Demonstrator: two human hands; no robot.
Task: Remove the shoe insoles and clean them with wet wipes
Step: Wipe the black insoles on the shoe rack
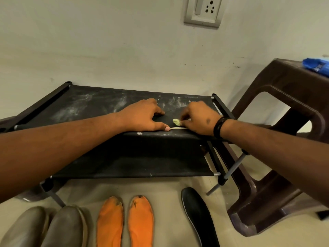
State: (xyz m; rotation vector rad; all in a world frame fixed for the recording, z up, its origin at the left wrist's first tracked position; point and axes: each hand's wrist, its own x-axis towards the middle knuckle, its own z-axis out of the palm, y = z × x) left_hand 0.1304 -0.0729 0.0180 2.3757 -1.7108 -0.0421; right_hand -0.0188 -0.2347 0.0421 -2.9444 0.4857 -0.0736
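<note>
Both hands are up on the top shelf of a black fabric shoe rack (85, 102), mid-frame. The left hand (142, 116) is pressed flat on a dark insole (170, 115) with a pale edge, and the right hand (199, 118) pinches a small crumpled yellowish wipe (176, 122) against it. The shelf's got white dusty smears.

Along the bottom of the frame, on the floor: a pair of grey-brown shoes (44, 229) at the left, two orange insoles (124, 221) in the middle, one black insole (199, 216) at the right. There's a brown plastic chair (284, 122) on the right with a blue packet (316, 65) on it, and a wall socket (204, 10) up top.
</note>
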